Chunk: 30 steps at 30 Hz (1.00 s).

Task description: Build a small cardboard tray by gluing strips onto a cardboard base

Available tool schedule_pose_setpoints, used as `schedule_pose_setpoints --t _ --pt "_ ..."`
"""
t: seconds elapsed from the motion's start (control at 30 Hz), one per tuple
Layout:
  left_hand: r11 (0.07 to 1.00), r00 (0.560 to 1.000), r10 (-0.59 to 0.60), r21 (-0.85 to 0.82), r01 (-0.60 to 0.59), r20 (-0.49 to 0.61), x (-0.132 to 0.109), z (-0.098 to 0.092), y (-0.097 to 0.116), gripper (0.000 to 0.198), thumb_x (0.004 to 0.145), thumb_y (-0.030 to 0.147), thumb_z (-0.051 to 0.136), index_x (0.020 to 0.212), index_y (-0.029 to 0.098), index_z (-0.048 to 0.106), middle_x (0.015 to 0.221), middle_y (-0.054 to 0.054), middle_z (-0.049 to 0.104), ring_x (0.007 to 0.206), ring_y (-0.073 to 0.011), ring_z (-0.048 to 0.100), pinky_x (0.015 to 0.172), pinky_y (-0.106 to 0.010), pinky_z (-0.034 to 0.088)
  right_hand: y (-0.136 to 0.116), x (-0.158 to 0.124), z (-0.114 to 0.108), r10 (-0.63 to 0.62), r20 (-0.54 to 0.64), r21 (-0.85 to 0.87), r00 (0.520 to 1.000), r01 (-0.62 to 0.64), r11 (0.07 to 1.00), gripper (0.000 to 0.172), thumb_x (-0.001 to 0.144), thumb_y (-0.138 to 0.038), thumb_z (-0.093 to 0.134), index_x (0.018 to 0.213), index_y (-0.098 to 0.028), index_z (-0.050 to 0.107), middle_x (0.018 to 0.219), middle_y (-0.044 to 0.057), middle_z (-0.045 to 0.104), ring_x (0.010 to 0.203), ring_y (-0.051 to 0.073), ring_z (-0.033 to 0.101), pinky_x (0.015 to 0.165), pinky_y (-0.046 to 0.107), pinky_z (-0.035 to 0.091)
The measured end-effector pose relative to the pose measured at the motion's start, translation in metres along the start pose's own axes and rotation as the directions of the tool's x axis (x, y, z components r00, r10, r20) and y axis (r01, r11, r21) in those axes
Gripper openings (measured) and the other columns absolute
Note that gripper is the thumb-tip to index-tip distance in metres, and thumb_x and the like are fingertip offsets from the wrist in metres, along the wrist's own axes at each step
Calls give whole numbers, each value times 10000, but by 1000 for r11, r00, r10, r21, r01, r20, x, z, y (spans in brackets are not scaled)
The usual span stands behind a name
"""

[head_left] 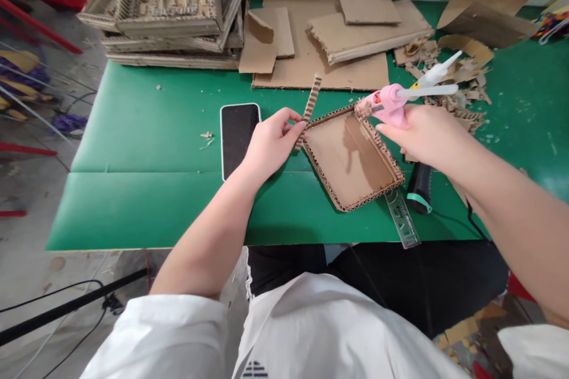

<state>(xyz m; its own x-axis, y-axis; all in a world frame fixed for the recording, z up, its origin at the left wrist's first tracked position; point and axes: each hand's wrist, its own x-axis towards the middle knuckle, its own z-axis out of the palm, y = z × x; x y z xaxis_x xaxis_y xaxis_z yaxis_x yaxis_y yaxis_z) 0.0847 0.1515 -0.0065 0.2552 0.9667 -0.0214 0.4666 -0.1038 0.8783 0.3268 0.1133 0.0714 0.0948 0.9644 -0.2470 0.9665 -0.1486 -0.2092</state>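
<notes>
Between the thumb and fingers of my left hand point(278, 139) is a narrow strip of corrugated cardboard point(313, 98), tilted, beside the left corner of a shallow cardboard tray point(333, 172). The tray lies on the green table, its rim edged with corrugated strips. My right hand point(422, 130) is closed around a pink glue gun point(392, 103) with a white glue stick poking out of its back. The gun's nozzle end is over the tray's far corner; whether it touches cannot be made out. A phone point(239, 139) with a dark screen lies left of my left hand.
Stacked cardboard trays point(171, 26) stand at the back left. Flat cardboard sheets point(320, 71) lie along the wall, with torn scraps point(466, 80) to their right. A clear ruler point(403, 222) and a black-handled tool point(420, 186) with a green end lie near the tray. A white-tipped bottle point(433, 76) stands behind the gun.
</notes>
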Motion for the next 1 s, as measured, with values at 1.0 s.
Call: schedule_pose_setpoints --t 1.0 --pt "999 1000 24 31 -24 -5 0 0 0 105 856 334 544 877 234 568 726 25 707 623 -131 629 595 -247 455 14 9 8 16 36 167 999 -22 986 295 795 -404 554 968 -206 689 500 -25 573 403 143 533 507 314 422"
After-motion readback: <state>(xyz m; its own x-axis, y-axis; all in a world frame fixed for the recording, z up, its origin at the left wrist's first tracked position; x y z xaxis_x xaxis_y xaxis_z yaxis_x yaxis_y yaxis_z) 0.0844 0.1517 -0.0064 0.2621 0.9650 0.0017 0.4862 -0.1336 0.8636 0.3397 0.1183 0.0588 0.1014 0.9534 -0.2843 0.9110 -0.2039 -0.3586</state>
